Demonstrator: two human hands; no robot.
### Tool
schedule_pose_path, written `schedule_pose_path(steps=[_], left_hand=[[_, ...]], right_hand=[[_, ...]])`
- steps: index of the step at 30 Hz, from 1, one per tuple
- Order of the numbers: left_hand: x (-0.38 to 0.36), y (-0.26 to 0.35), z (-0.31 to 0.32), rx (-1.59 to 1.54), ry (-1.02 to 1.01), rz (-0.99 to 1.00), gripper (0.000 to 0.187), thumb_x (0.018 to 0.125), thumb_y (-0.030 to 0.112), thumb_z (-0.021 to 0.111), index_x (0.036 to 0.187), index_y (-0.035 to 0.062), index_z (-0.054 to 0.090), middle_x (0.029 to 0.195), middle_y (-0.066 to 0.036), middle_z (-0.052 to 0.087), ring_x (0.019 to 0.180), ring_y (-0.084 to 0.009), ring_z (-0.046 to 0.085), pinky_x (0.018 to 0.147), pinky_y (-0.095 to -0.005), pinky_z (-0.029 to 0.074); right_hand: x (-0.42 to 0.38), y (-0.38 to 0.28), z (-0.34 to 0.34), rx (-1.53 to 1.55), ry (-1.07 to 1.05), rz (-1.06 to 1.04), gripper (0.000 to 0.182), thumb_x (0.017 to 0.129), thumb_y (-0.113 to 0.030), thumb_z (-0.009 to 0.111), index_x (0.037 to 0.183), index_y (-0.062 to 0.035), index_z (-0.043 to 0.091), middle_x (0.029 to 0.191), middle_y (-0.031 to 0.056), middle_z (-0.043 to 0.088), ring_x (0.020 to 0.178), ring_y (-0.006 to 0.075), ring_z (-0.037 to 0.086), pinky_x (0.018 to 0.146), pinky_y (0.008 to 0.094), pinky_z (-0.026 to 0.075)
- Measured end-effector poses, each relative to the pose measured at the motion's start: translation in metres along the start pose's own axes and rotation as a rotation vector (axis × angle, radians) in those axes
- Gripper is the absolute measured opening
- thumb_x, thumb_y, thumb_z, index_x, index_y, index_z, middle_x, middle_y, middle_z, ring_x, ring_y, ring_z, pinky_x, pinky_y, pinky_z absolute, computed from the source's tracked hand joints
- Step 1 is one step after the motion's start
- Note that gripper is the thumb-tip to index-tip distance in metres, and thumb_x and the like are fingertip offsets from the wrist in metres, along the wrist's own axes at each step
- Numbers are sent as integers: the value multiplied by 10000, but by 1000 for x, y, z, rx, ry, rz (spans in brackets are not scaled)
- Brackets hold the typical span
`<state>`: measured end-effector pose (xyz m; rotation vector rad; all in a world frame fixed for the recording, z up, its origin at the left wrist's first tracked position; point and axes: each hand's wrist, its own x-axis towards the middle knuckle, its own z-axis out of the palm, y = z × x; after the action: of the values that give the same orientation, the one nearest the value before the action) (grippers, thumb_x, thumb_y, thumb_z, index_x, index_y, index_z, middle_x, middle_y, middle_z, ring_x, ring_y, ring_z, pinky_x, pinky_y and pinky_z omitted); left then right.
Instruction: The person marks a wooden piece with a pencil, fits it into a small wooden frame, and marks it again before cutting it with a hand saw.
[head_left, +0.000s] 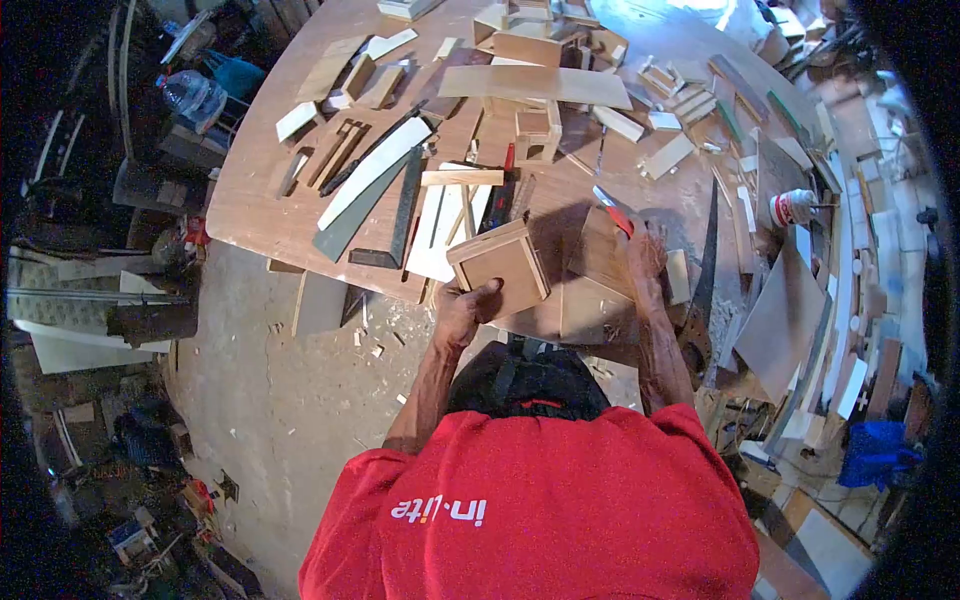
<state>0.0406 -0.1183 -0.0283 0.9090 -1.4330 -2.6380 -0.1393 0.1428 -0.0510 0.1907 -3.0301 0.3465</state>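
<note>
My left hand (461,311) is closed on the near left corner of a small wooden box (500,268), with the thumb flat on its face. The box has thin raised strips along its edges and is held tilted just above the table's near edge. To the right, my right hand (648,252) grips a red utility knife (614,212), its pale tip pointing away and to the left. Below the knife lies a flat brown wooden panel (598,250), partly in shadow. A small wood block (678,277) sits beside my right wrist.
A wooden worktable (255,205) carries several wood offcuts, a dark try square (404,205), a long curved board (535,87) and a small wooden frame (538,131). A handsaw (706,270) lies right of my right forearm. A white-and-red container (790,207) stands farther right.
</note>
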Motion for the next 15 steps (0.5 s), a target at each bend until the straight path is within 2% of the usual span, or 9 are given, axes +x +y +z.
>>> schedule_pose_path(steps=[1,3,4,5,6,8,9,11,15], left_hand=[[-2,-3,-8,-25,-2,6,214,787,39,727,982,-8,651,848,-91,670,644,-140,638,537,-254,522],[-11,-6,-22,-62,-1,15,225,787,44,727,993,-5,652,857,-84,674,677,-145,647,571,-267,538],[-10,-3,-23,-92,-20,37,235,786,49,727,1003,-2,652,865,-77,678,710,-150,656,606,-279,553],[-14,-5,-21,-101,72,98,235,797,41,708,1020,0,645,907,-75,683,763,-167,667,659,-305,566],[-15,-5,-22,-101,70,114,235,797,41,708,1020,0,645,907,-75,683,763,-167,667,659,-305,566],[-21,-10,-29,-91,102,147,251,803,16,686,1049,5,635,952,-77,680,773,-180,670,693,-319,569],[-21,-13,-32,-105,103,161,254,813,13,675,1059,-16,622,986,-97,671,795,-198,676,712,-335,580],[-24,-18,-39,-126,129,154,251,817,22,674,1056,-28,617,986,-104,669,809,-207,678,720,-347,586],[-28,-11,-51,-157,174,157,228,833,16,651,1043,-57,604,978,-126,664,833,-237,685,727,-376,598]], right_hand=[[-2,-1,-3,30,72,-50,319,795,-253,669,1023,-36,612,1079,205,585,1042,400,523,930,491,413],[-13,-2,-7,67,134,-114,283,798,-221,659,993,-25,599,1058,222,561,1015,412,512,885,509,421],[-13,-5,-11,67,284,-146,261,806,-217,656,981,-30,603,1028,220,578,985,403,535,853,500,434],[-9,-8,-16,70,441,-173,241,813,-212,653,969,-35,606,999,218,596,954,394,557,822,492,446],[-6,-11,-20,78,453,-181,241,813,-212,653,969,-35,606,999,218,596,954,394,557,822,492,446],[-12,-14,-23,448,96,109,209,804,-186,685,937,-31,640,858,183,661,845,344,638,761,425,495],[-18,-15,-23,447,94,108,209,804,-186,685,937,-31,640,858,183,661,845,344,638,761,425,495],[-30,-21,-23,553,120,-65,159,800,-149,678,882,-18,637,766,170,655,741,334,653,667,396,494],[-58,-40,-11,686,88,-209,85,817,-77,599,873,-19,627,843,176,656,789,329,652,692,396,490]])
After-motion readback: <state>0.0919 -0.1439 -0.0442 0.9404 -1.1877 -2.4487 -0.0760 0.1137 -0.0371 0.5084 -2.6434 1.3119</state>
